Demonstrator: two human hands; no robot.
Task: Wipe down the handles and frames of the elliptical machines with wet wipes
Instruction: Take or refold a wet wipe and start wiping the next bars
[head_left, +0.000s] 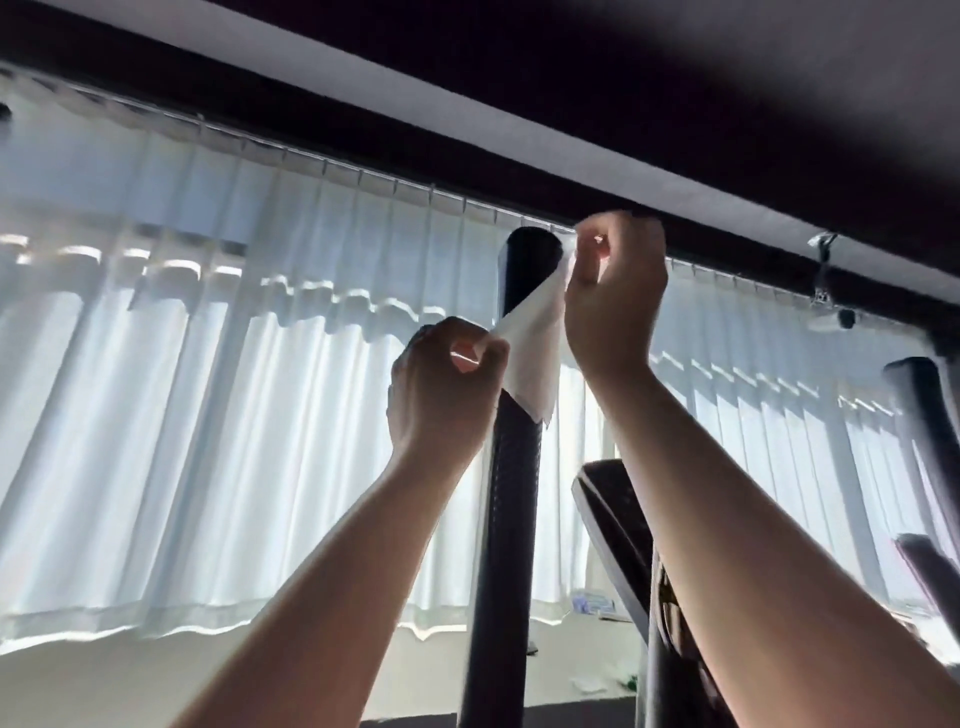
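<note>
- Left hand (447, 387) raised in front of the handle (511, 499), fingers curled, pinching the lower left corner of the wipe (535, 358) between thumb and fingers.
- Right hand (615, 291) held higher, just right of the handle's rounded top, fingers curled, pinching the wipe's upper edge.
- Wipe stretched slantwise between both hands, lying across the front of the handle just below its top, with one loose corner hanging down over the handle's right side.
- Handle stood upright, dark and textured, running from the bottom edge up to the middle.
- Both forearms bare, reaching up from the bottom edge on either side of the handle.
- Console (615, 514) tilted, dark, just right of the handle and partly hidden behind the right forearm.
- Second dark handle (922, 415) near the right edge, well apart.
- White curtains (208, 415) backlit behind everything, hung from a rail (322, 163) under a dark ceiling beam (467, 171).
</note>
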